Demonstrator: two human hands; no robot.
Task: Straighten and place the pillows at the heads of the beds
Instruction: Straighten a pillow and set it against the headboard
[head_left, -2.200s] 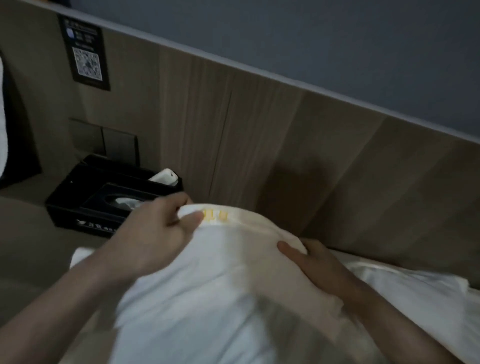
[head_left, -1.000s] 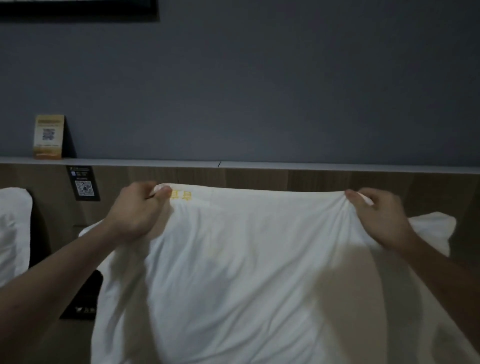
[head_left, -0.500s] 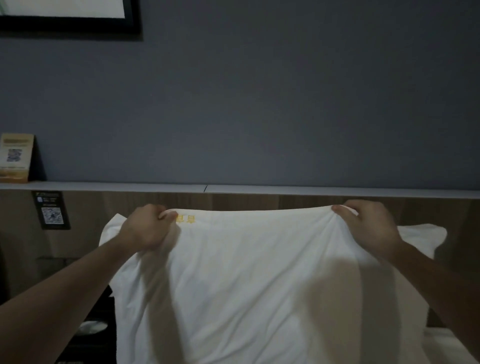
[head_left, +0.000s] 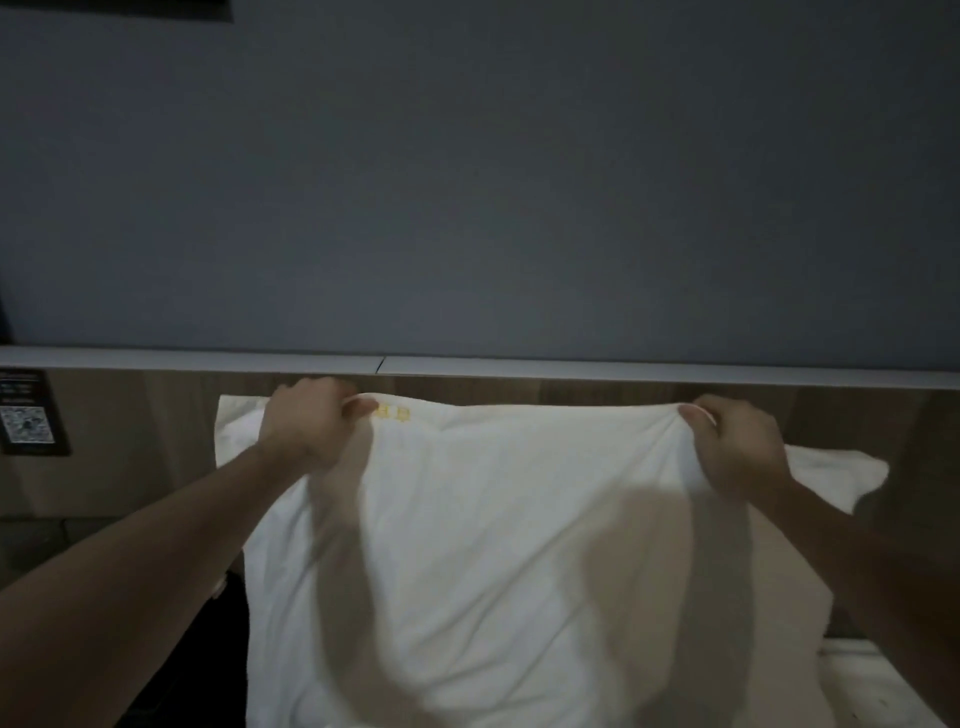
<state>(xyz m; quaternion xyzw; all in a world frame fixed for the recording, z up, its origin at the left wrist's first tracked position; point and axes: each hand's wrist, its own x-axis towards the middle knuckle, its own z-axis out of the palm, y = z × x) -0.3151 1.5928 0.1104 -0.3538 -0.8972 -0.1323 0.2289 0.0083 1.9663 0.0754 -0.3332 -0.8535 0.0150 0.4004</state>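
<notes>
Against a wooden headboard, left hand and right hand pinch the pillow's top corners, fingers curled.

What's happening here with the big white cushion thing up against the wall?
A person is setting a white pillow at the head of a bed. The left hand and the right hand each pinch its top edge near a corner, holding it upright in front of the wooden headboard. Small yellow lettering sits by the left hand. Another white pillow peeks out behind on the right. A dark QR-code sign hangs on the headboard at far left.
</notes>
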